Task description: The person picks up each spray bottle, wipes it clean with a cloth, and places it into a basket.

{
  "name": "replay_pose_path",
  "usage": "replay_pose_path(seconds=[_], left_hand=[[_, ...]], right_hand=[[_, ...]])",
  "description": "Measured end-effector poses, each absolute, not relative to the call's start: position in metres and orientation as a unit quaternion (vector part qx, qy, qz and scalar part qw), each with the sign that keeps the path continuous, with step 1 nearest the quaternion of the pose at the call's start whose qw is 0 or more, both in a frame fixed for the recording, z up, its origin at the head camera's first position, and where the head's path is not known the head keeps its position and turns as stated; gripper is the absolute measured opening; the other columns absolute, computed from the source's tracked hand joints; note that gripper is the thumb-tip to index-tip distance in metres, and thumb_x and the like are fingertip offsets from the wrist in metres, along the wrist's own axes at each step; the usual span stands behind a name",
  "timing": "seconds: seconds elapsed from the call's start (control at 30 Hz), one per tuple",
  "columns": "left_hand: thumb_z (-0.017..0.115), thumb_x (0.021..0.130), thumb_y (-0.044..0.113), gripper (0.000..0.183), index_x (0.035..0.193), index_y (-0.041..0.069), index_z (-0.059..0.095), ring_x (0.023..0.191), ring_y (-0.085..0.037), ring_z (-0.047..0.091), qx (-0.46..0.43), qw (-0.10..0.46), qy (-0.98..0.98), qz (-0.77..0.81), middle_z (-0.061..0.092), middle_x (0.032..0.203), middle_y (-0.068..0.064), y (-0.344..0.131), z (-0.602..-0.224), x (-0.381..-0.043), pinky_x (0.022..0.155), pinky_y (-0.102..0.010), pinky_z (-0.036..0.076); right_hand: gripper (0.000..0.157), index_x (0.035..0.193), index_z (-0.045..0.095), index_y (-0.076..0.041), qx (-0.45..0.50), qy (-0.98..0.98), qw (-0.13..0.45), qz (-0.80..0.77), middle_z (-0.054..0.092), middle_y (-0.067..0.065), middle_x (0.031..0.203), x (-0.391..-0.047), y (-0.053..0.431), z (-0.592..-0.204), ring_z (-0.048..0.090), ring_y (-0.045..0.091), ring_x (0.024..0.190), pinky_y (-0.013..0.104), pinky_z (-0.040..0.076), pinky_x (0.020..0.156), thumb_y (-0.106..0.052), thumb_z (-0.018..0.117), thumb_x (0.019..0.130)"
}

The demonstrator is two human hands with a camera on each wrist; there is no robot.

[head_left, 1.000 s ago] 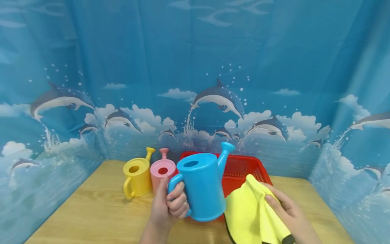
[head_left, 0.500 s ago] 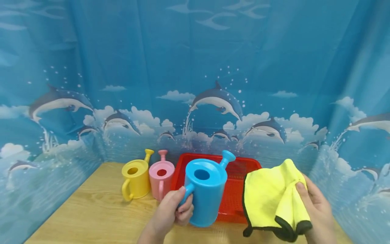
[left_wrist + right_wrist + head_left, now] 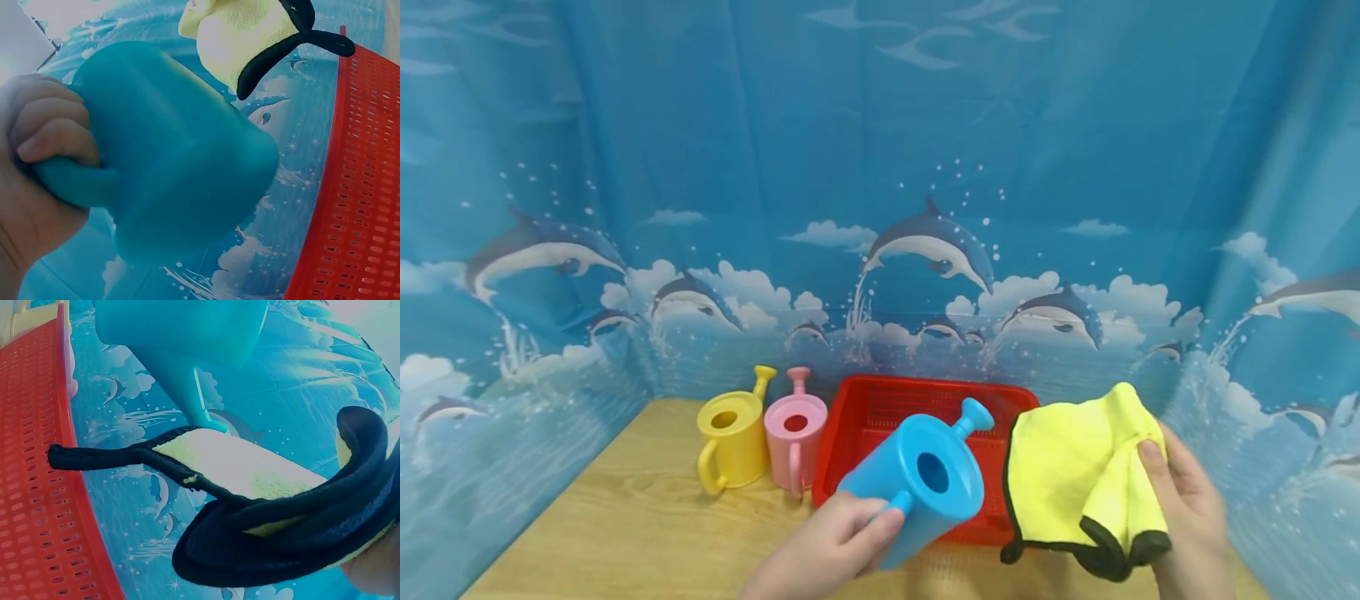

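Gripping the handle of a tilted blue watering can (image 3: 901, 462), the left hand (image 3: 838, 540) shows at the bottom centre of the head view, its fingers wrapped round the handle. The can sits just right of centre in the lower half, its top face and round hole turned toward the camera and its spout slanting to the upper right. At the lower right, the right hand (image 3: 1193, 504) pinches a yellow cloth (image 3: 1063, 475) with dark edging, which hangs in folds beside the can. A red basket (image 3: 940, 383) lies behind the can at lower centre, partly covered by it and by the cloth; whether the can touches the basket cannot be told. Left of the basket, a yellow watering can (image 3: 743, 450) and a pink watering can (image 3: 781, 454) stand upright side by side on a wooden table (image 3: 617, 508). A blue backdrop (image 3: 850, 125) printed with dolphins and clouds fills the upper frame and both sides.
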State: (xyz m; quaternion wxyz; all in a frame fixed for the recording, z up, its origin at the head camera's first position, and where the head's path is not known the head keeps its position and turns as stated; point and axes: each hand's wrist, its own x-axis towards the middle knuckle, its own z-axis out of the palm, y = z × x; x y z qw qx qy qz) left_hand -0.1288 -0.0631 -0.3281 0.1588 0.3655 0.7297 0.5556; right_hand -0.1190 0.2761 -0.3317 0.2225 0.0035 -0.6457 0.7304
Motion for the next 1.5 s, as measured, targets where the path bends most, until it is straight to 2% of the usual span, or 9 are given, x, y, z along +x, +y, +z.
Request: replay_pose_path(seconds=[0.2,0.37,0.57,0.73,0.83,1.17,1.37,1.5], left_hand=[[0.041,0.097,0.032,0.035,0.068,0.011,0.046,0.054,0.0,0.039,0.395,0.079,0.79,0.463,0.039,0.056,0.008,-0.059,-0.324,-0.124,0.057,-0.017,0.039],[0.043,0.096,0.037,0.036,0.066,0.018,0.043,0.046,0.003,0.03,0.414,-0.074,0.838,0.347,0.032,0.053,0.012,-0.054,-0.323,-0.121,0.049,-0.013,0.032],[0.051,0.092,0.034,0.035,0.061,0.02,0.039,0.043,0.008,0.018,0.421,-0.266,0.825,0.267,0.026,0.05,0.014,-0.052,-0.329,-0.122,0.042,-0.008,0.019],[0.056,0.088,0.031,0.036,0.059,0.021,0.037,0.044,0.009,0.013,0.427,-0.378,0.791,0.221,0.025,0.048,0.015,-0.05,-0.334,-0.127,0.041,-0.008,0.012],[0.058,0.086,0.032,0.036,0.058,0.022,0.036,0.044,0.007,0.012,0.417,-0.41,0.784,0.207,0.025,0.047,0.015,-0.049,-0.335,-0.129,0.041,-0.009,0.009],[0.057,0.085,0.041,0.042,0.055,0.024,0.033,0.041,0.003,0.021,0.37,-0.485,0.768,0.196,0.025,0.046,0.013,-0.049,-0.34,-0.137,0.043,-0.008,0.014],[0.049,0.088,0.04,0.039,0.055,0.022,0.037,0.04,0.001,0.029,0.398,-0.546,0.716,0.176,0.033,0.045,0.012,-0.049,-0.343,-0.144,0.046,-0.006,0.021],[0.05,0.087,0.037,0.04,0.053,0.022,0.035,0.041,0.001,0.028,0.426,-0.586,0.673,0.151,0.029,0.046,0.012,-0.047,-0.338,-0.146,0.046,-0.007,0.017]], right_hand=[[0.05,0.141,0.03,-0.018,-0.006,-0.657,0.211,0.723,0.039,0.0,0.136,-0.12,0.274,-0.331,0.059,0.006,0.095,0.023,0.052,0.068,-0.029,0.046,0.095],[0.049,0.141,0.031,-0.018,-0.006,-0.659,0.222,0.719,0.042,-0.002,0.134,-0.12,0.273,-0.331,0.06,0.006,0.093,0.023,0.052,0.067,-0.028,0.046,0.095],[0.049,0.141,0.031,-0.019,-0.006,-0.659,0.226,0.717,0.041,-0.002,0.137,-0.12,0.272,-0.331,0.059,0.006,0.094,0.022,0.052,0.068,-0.029,0.046,0.095],[0.049,0.141,0.03,-0.017,0.007,-0.656,0.23,0.719,0.042,-0.002,0.136,-0.12,0.274,-0.332,0.059,0.006,0.096,0.022,0.052,0.069,-0.027,0.045,0.095],[0.048,0.14,0.032,-0.017,0.006,-0.656,0.238,0.716,0.044,-0.002,0.133,-0.12,0.273,-0.332,0.059,0.006,0.094,0.022,0.052,0.068,-0.026,0.045,0.095],[0.047,0.139,0.034,-0.015,0.008,-0.653,0.253,0.713,0.048,-0.005,0.128,-0.119,0.268,-0.331,0.061,0.009,0.089,0.023,0.052,0.065,-0.025,0.046,0.095],[0.047,0.138,0.036,-0.015,-0.003,-0.646,0.26,0.718,0.052,-0.007,0.122,-0.118,0.264,-0.329,0.062,0.01,0.086,0.024,0.053,0.063,-0.024,0.048,0.094],[0.048,0.138,0.037,-0.015,-0.014,-0.644,0.263,0.719,0.051,-0.007,0.122,-0.118,0.264,-0.328,0.062,0.01,0.085,0.024,0.053,0.062,-0.026,0.049,0.093]])
